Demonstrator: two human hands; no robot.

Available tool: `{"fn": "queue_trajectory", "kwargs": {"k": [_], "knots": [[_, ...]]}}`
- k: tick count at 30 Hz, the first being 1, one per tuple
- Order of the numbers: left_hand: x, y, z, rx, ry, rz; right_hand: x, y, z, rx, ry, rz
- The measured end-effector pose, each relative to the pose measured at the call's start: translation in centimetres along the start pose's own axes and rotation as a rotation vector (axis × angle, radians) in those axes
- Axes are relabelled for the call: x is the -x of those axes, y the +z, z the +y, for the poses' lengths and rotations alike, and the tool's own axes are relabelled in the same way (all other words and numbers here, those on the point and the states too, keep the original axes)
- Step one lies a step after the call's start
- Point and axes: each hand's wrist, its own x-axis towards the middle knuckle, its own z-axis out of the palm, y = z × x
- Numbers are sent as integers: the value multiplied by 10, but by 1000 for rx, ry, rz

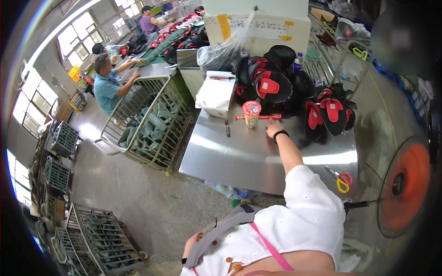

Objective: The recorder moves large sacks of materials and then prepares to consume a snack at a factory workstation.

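At upper centre, the right hand [274, 127] reaches the red strip [266, 117] behind a cup [251, 120]; whether it grips, I can't tell. The strip seems not yet lifted. The left hand [193, 241], lower centre-left, shows no clear grip.

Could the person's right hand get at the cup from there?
Probably yes: the right hand is close to the cup, and nothing tall stands between; the slim red strip nearby lies low.

The stainless worktable [221, 158] supported scissors [339, 177], small snips [227, 129], a lidded cup [252, 117], a red strip [267, 117], a paper-topped box [215, 95] and black-and-red footwear pieces [272, 87].
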Motion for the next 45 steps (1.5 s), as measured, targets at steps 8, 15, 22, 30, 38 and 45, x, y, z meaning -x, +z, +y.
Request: {"fn": "queue_trajectory", "kwargs": {"k": [8,15,22,30,38,45], "knots": [[-89,-24,185,-281,222,16,-51,-1,-6,141,37,194],[-173,-43,275,-369,646,-176,38,-9,52,-88,58,161],[-231,-10,362,83,771,-275,222,-13,26,-732,11,305],[-260,-3,410,-399,823,-682,244,-43,-48,-353,-224,445],[-285,-28,368,-590,1005,-613,199,-65,-78,-111,-505,355],[-269,-32,378,-421,856,-628,167,-79,-101,-43,-736,185]]}}
